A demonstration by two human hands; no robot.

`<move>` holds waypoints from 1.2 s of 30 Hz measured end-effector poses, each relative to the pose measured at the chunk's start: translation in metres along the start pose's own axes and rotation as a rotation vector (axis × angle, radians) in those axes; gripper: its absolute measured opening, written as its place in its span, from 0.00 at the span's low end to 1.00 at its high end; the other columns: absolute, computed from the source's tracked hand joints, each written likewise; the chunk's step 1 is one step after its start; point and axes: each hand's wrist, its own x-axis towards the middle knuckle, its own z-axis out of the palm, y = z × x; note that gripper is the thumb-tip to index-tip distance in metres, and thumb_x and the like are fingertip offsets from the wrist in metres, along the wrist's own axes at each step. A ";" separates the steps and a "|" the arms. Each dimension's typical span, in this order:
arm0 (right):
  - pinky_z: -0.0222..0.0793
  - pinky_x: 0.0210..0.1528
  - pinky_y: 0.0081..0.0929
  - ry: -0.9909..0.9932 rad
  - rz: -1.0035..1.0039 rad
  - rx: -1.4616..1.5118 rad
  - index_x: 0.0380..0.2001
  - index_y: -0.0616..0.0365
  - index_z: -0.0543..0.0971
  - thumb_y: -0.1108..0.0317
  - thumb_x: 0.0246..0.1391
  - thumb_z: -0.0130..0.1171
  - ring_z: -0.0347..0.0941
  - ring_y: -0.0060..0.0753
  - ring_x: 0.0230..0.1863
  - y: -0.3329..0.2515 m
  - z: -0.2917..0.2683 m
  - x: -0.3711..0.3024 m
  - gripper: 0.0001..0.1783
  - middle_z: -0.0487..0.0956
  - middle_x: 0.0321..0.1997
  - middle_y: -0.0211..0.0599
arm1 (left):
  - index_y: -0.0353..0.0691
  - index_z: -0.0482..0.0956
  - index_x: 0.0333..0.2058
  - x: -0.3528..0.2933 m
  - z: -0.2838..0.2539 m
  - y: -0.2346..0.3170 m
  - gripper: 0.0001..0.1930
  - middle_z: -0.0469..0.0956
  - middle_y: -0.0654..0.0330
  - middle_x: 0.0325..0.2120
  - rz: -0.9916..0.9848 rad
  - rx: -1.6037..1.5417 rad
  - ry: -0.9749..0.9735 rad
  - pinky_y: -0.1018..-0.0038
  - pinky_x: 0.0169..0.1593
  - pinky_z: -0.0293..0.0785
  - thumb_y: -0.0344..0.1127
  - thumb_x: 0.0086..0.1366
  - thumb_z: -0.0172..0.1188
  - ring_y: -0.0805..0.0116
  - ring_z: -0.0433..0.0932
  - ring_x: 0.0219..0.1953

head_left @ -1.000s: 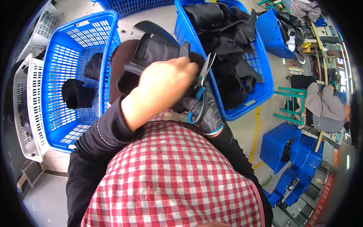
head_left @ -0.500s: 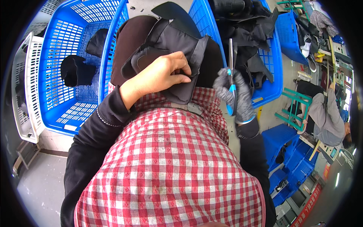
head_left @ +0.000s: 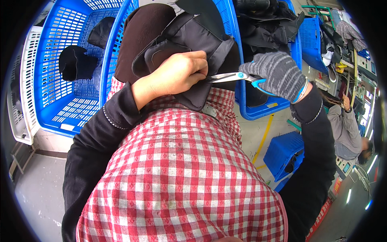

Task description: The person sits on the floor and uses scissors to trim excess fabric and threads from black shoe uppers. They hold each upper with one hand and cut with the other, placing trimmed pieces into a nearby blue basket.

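Observation:
Across my lap lies a black fabric shoe upper [head_left: 193, 34], partly over my dark trousers. My bare left hand [head_left: 181, 74] is closed with fingers pinched on the upper's edge. In my right hand [head_left: 278, 74], which wears a grey knit glove, is a pair of scissors [head_left: 231, 76] with blue handles. The blades point left, and their tips reach the edge of the upper beside my left fingertips. Whether a thread lies between the blades is too small to tell.
To my left, a blue crate [head_left: 86, 109] holds a few black pieces [head_left: 76, 64]; a white crate [head_left: 22, 117] stands beyond it. At the right, another blue crate [head_left: 252, 115] is heaped with black pieces [head_left: 266, 30]. A person [head_left: 342, 129] sits farther right.
My right hand has turned and swung the scissors from upright, near the right crate, to pointing left at the upper's edge. My left hand keeps its pinch.

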 end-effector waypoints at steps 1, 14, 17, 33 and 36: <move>0.71 0.33 0.37 -0.036 -0.017 -0.009 0.48 0.46 0.87 0.56 0.59 0.63 0.77 0.39 0.31 0.002 -0.001 0.003 0.16 0.79 0.30 0.35 | 0.30 0.79 0.33 0.000 0.001 -0.001 0.05 0.75 0.54 0.33 0.009 0.001 -0.006 0.67 0.42 0.77 0.21 0.59 0.66 0.55 0.80 0.36; 0.73 0.31 0.40 -0.110 -0.044 -0.013 0.52 0.45 0.85 0.60 0.57 0.65 0.78 0.42 0.31 -0.007 0.001 0.017 0.19 0.80 0.29 0.38 | 0.31 0.79 0.33 -0.003 -0.003 -0.011 0.05 0.76 0.53 0.33 -0.007 -0.037 -0.061 0.65 0.42 0.77 0.25 0.61 0.65 0.53 0.80 0.36; 0.73 0.31 0.41 -0.007 -0.074 0.058 0.52 0.46 0.85 0.60 0.58 0.64 0.78 0.42 0.30 -0.008 0.006 0.017 0.18 0.79 0.29 0.38 | 0.31 0.78 0.33 -0.003 -0.005 -0.013 0.05 0.76 0.53 0.33 -0.019 -0.069 -0.065 0.65 0.43 0.77 0.25 0.61 0.65 0.53 0.79 0.36; 0.70 0.25 0.38 -0.008 -0.064 -0.079 0.48 0.48 0.85 0.59 0.59 0.61 0.75 0.40 0.25 -0.026 0.010 0.019 0.15 0.76 0.24 0.38 | 0.33 0.76 0.36 0.000 -0.020 0.002 0.04 0.73 0.59 0.33 -0.229 -0.277 0.001 0.73 0.44 0.73 0.25 0.67 0.63 0.70 0.75 0.37; 0.77 0.33 0.36 0.175 0.036 0.176 0.50 0.51 0.84 0.68 0.54 0.66 0.82 0.40 0.32 -0.021 0.015 0.002 0.18 0.83 0.34 0.42 | 0.33 0.77 0.35 -0.020 -0.038 0.030 0.06 0.75 0.56 0.32 -0.014 -0.188 0.184 0.68 0.42 0.75 0.28 0.67 0.66 0.62 0.78 0.35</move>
